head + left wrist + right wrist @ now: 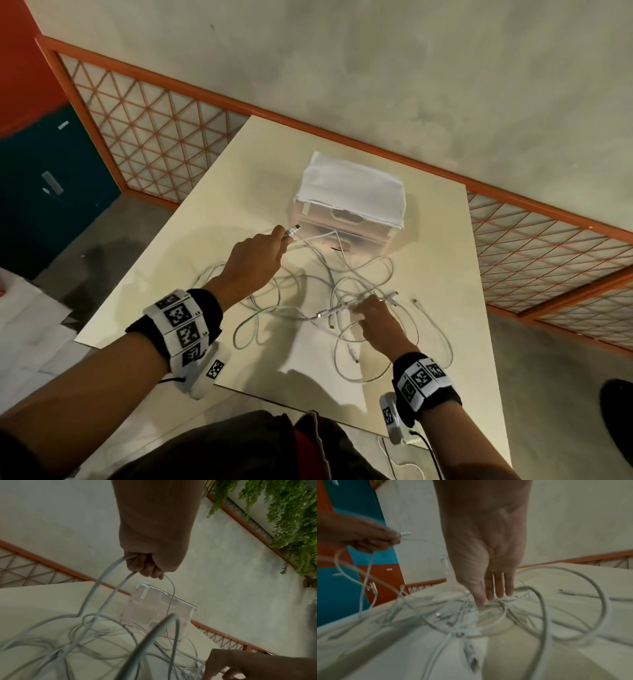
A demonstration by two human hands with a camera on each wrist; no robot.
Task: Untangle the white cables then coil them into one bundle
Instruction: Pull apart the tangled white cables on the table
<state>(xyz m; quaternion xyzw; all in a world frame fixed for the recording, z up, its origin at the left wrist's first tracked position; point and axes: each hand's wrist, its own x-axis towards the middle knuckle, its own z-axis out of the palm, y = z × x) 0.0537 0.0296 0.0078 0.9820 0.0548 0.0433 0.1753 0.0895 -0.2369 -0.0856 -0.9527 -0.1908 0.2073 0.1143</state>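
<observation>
Several white cables (342,298) lie tangled on the cream table (212,219). My left hand (270,246) is raised above the table and grips cable ends, with metal plugs (293,231) sticking out past its fingers; in the left wrist view the hand (145,566) holds cable strands (106,588) that loop down to the tangle. My right hand (371,308) lies with straight fingers (498,586) pressing down on the knot of cables and plugs (489,609) in the middle of the table.
A clear plastic box (346,219) with a white cloth (352,185) over it stands behind the cables. An orange lattice railing (144,116) runs past the table's far edge. Loose plugs (416,302) lie at the right.
</observation>
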